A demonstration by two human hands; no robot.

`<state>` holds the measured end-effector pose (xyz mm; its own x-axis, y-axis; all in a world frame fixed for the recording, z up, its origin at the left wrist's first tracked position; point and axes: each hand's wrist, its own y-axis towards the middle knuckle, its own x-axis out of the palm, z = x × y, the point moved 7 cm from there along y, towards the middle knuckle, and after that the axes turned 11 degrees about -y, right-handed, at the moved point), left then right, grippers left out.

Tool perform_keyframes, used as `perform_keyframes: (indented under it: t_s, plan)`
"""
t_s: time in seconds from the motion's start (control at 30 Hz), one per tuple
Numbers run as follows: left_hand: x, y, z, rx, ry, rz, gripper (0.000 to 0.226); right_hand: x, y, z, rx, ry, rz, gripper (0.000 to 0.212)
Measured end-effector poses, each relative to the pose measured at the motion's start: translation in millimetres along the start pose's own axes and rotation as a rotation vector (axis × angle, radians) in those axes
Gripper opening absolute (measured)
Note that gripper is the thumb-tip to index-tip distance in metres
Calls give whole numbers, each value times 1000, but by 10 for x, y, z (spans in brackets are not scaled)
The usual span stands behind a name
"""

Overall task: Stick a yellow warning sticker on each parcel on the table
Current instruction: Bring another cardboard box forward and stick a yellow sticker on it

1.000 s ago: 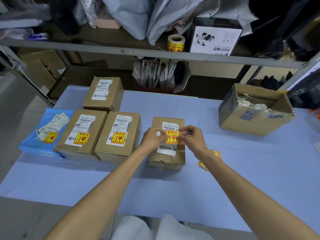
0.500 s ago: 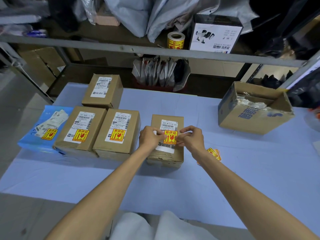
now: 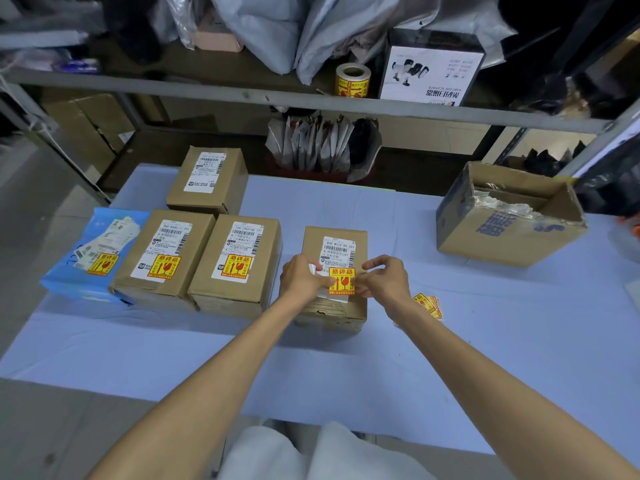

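Observation:
A yellow warning sticker (image 3: 341, 280) lies on the white label of a brown parcel (image 3: 334, 306) in the middle of the table. My left hand (image 3: 302, 277) presses its left edge and my right hand (image 3: 384, 278) its right edge, fingers on the sticker. To the left stand two brown parcels (image 3: 166, 258) (image 3: 237, 263) and a blue parcel (image 3: 95, 254), each bearing a yellow sticker. A further brown parcel (image 3: 207, 180) behind them shows only a white label. Loose yellow stickers (image 3: 429, 304) lie on the table under my right wrist.
An open cardboard box (image 3: 509, 216) stands at the right on the light blue table (image 3: 485, 341). A roll of yellow stickers (image 3: 352, 80) and a white box (image 3: 431, 71) sit on the metal shelf behind. A bin of bagged items (image 3: 323, 147) stands below it.
The sticker has come down from just above the parcel's label onto it, and both hands have lowered with it and now press its edges.

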<state>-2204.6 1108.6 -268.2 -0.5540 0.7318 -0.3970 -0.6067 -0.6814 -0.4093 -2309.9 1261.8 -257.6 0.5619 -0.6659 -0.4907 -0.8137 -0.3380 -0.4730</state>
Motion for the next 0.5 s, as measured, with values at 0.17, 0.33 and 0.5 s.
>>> perform_keyframes:
  t_s: [0.17, 0.33, 0.5]
  plan:
    - [40, -24, 63, 5, 97, -17, 46, 23, 42, 29, -1, -72, 22, 30]
    - [73, -11, 26, -15, 140, -34, 49, 49, 79, 36, -13, -151, 25, 29]
    - [91, -22, 21, -7, 163, -10, 48, 83, 102, 63, -18, -189, 32, 28]
